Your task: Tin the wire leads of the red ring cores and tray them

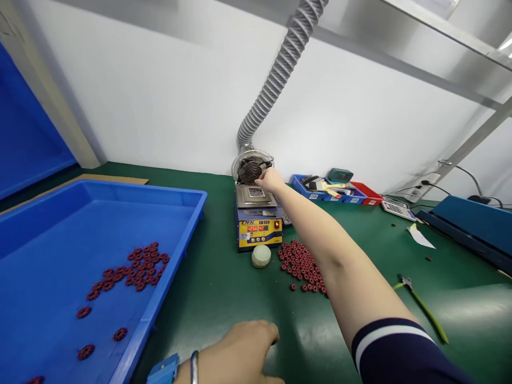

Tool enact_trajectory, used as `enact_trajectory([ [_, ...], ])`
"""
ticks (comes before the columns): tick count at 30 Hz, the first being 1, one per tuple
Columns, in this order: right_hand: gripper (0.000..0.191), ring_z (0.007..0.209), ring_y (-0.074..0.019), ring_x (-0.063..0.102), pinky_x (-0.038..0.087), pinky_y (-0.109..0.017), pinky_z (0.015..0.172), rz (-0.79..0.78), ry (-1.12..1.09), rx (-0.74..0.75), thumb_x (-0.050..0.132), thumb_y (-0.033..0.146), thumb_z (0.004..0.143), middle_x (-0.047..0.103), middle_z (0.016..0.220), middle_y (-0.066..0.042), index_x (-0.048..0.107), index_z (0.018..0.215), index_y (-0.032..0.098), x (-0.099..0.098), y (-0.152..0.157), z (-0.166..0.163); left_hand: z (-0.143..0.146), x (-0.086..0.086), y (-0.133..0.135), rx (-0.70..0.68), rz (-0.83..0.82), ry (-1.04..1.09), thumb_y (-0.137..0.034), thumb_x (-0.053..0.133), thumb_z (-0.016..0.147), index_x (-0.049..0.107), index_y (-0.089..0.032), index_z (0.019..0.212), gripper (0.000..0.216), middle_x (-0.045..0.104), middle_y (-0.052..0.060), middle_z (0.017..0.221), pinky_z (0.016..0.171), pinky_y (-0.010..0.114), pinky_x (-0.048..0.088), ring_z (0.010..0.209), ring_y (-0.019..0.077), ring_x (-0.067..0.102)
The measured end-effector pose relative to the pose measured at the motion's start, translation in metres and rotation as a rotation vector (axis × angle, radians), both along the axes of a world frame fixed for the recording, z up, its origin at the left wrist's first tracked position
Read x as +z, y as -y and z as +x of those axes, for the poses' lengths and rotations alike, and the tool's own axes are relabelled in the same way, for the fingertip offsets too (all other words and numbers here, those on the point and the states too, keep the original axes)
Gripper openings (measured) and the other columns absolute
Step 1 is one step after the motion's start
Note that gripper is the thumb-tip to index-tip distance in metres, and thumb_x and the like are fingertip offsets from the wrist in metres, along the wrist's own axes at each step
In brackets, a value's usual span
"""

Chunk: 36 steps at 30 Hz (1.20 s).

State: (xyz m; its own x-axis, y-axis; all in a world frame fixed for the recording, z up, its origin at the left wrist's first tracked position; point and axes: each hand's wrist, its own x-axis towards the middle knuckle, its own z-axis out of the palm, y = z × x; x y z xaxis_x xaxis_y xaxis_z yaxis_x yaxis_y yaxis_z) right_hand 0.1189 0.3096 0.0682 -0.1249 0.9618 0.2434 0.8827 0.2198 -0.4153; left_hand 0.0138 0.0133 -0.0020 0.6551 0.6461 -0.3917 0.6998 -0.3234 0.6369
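My right hand (270, 180) reaches out over the solder pot (260, 224), a blue and yellow unit with a red digital display. Its fingers are closed in front of the round fan (251, 169) behind the pot; what they hold, if anything, is hidden. Low in the view, my left hand (244, 346) hovers or rests near the table's front, thumb and fingers apart, holding nothing. A round, pale-topped tin (261, 256) stands before the pot. Beside my right forearm lies a pile of small red toothed rings (302, 261), partly covered by the arm.
At left, a big blue tray (192, 213) contains several red toothed rings (144, 266). A grey flexible duct (276, 69) rises behind the pot. Small blue bins (316, 196) and a red bin (372, 198) line the back. Green-handled cutters (428, 312) lie at right.
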Motion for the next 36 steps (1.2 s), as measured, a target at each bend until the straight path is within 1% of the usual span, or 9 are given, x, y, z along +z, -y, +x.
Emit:
enact_trajectory([
  [6,0.022,0.094,-0.0234,0.064,0.049,-0.032,0.084,0.01,0.064,0.006,0.061,0.026,0.073,0.067,0.099,-0.013,0.066,0.09,0.013,-0.004,0.0,-0.012,0.001,0.003,-0.002,-0.023,-0.02,-0.029,-0.042,0.066,0.067,0.064,-0.02,0.102,0.042,0.066,0.008,0.095,0.063,0.029,0.046,0.081,0.0266,0.062],
  [15,0.02,0.095,-0.0256,0.064,0.049,-0.035,0.083,0.005,0.063,-0.002,0.062,0.024,0.072,0.068,0.099,-0.013,0.067,0.089,0.014,-0.013,0.006,-0.018,0.0,0.004,-0.004,-0.041,-0.032,-0.021,-0.046,0.064,0.067,0.064,-0.021,0.105,0.046,0.067,0.008,0.093,0.064,0.031,0.046,0.08,0.0272,0.062],
  [20,0.015,0.096,-0.0243,0.063,0.048,-0.034,0.084,-0.011,-0.029,-0.01,0.066,0.021,0.069,0.069,0.095,-0.013,0.068,0.083,0.014,-0.009,0.008,-0.016,0.001,-0.001,-0.006,-0.045,-0.031,-0.029,-0.044,0.064,0.065,0.065,-0.022,0.102,0.043,0.066,0.007,0.09,0.061,0.029,0.045,0.076,0.0256,0.061],
  [23,0.009,0.093,-0.0231,0.064,0.048,-0.033,0.084,-0.01,-0.141,0.01,0.066,0.022,0.07,0.069,0.089,-0.011,0.068,0.074,0.014,0.0,0.011,-0.012,0.0,-0.003,-0.005,-0.044,-0.01,-0.018,-0.046,0.065,0.065,0.065,-0.022,0.1,0.042,0.066,0.006,0.089,0.057,0.027,0.042,0.074,0.024,0.06],
  [25,0.01,0.088,-0.021,0.064,0.048,-0.031,0.082,-0.011,-0.237,0.035,0.065,0.023,0.072,0.07,0.085,-0.01,0.067,0.07,0.013,0.007,0.017,-0.008,-0.001,-0.005,-0.004,-0.04,0.004,-0.004,-0.047,0.065,0.065,0.065,-0.022,0.099,0.042,0.066,0.005,0.086,0.055,0.026,0.04,0.071,0.0226,0.06],
  [28,0.017,0.075,-0.0155,0.065,0.051,-0.026,0.071,-0.046,-0.406,0.092,0.064,0.028,0.075,0.07,0.078,-0.007,0.067,0.073,0.012,0.017,0.039,0.003,0.0,-0.008,-0.001,0.003,0.034,0.021,-0.047,0.067,0.062,0.065,-0.021,0.096,0.042,0.066,0.004,0.082,0.054,0.026,0.039,0.069,0.0209,0.058],
  [30,0.019,0.067,-0.0115,0.064,0.051,-0.022,0.064,-0.09,-0.514,0.14,0.061,0.031,0.078,0.07,0.077,-0.005,0.066,0.078,0.012,0.018,0.062,0.014,0.003,-0.009,-0.001,0.089,0.06,0.108,-0.043,0.067,0.063,0.064,-0.02,0.097,0.042,0.065,0.004,0.083,0.058,0.026,0.041,0.07,0.0192,0.057],
  [33,0.016,0.068,-0.0089,0.065,0.052,-0.02,0.062,-0.167,-0.662,0.206,0.061,0.03,0.079,0.07,0.08,-0.004,0.065,0.083,0.014,0.008,0.114,0.033,0.008,-0.008,-0.004,0.341,-0.001,0.404,-0.038,0.064,0.069,0.059,-0.015,0.103,0.041,0.062,0.004,0.085,0.06,0.026,0.043,0.068,0.015,0.055],
  [36,0.015,0.075,-0.0122,0.067,0.053,-0.021,0.062,-0.289,-0.957,0.307,0.068,0.028,0.07,0.069,0.078,-0.002,0.062,0.079,0.017,-0.019,0.18,0.052,0.012,-0.002,-0.009,0.61,-0.115,0.738,-0.038,0.063,0.072,0.054,-0.013,0.102,0.04,0.057,0.002,0.08,0.061,0.025,0.044,0.067,0.0128,0.053],
])
